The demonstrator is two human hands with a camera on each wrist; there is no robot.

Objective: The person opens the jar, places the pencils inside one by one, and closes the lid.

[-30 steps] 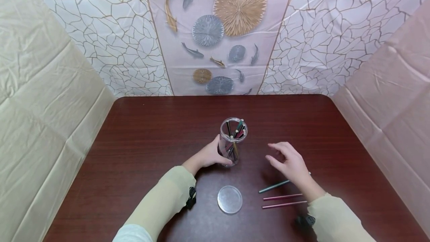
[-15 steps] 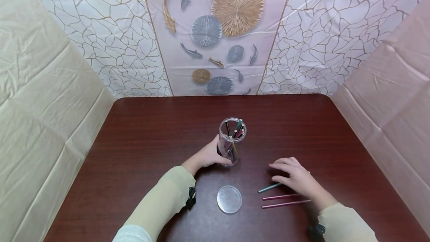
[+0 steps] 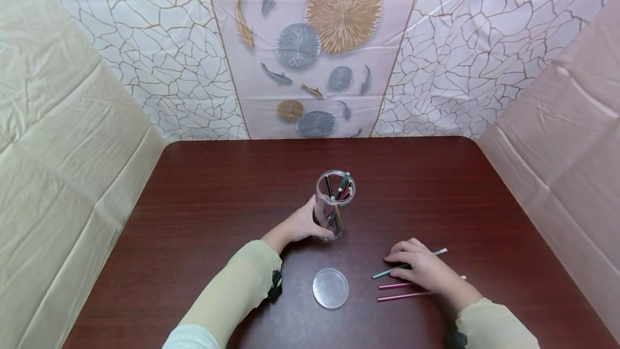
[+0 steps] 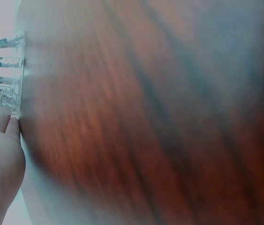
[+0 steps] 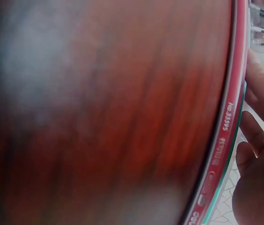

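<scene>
In the head view, the left hand (image 3: 304, 222) grips the side of a clear jar (image 3: 319, 209), which stands upright and holds several pencils (image 3: 341, 190). The left wrist view shows that hand (image 4: 3, 154) at the jar's base. Low over the table, the right hand (image 3: 422, 265) straddles a green pencil (image 3: 379, 274), its thumb on the near side and fingertips on the far side, with a gap between them. Two red pencils (image 3: 401, 298) lie nearer the person, partly under this hand. Printing shows on a red pencil (image 5: 223, 124) in the right wrist view.
A round clear lid (image 3: 331, 288) lies flat on the dark wooden table (image 3: 218, 193), in front of the jar. Patterned cloth (image 3: 169, 42) hangs along the back edge, and beige cloth (image 3: 63, 149) closes off both sides.
The right hand has come down toward the person and its fingers have drawn in around the green pencil. Left hand, jar, lid and pencils have stayed in place.
</scene>
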